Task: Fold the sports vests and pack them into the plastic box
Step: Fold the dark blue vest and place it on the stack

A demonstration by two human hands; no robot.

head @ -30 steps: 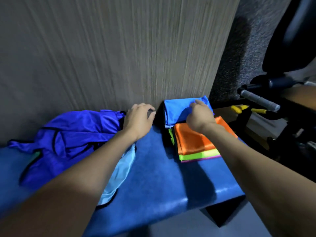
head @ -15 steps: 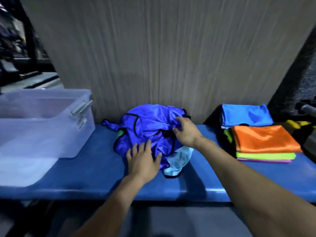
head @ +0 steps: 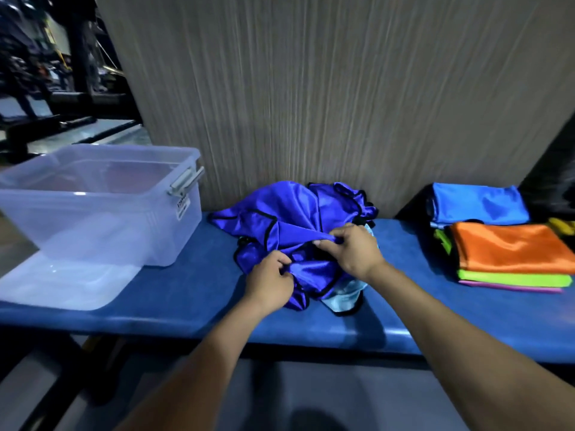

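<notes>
A clear plastic box (head: 102, 206) stands open at the left of the frame on a blue bench (head: 193, 293), its grey latch handle (head: 186, 180) on the side facing the middle. Nothing can be made out inside it through the hazy walls. Its clear lid (head: 62, 284) lies flat on the bench in front of it, partly under the box.

At the centre of the frame lies a crumpled heap of royal-blue vests (head: 292, 219) with black trim, set against the wood-grain wall panel (head: 311, 88) behind the bench. A light-blue vest (head: 345, 293) pokes out from under the heap at its lower right edge. At the right of the frame, well apart from the heap, sits a folded stack: an orange vest (head: 507, 247) on top of a lime-green one (head: 513, 279) and a thin pink layer, with a folded blue vest (head: 479, 203) behind them, nearer the wall.

Both forearms reach in from the bottom of the frame. The left hand (head: 269, 284) pinches a fold of the royal-blue fabric at the heap's near edge, fingers curled. The right hand (head: 351, 250) grasps a gathered ridge of the same fabric a little higher, pulling it taut towards the left.
</notes>
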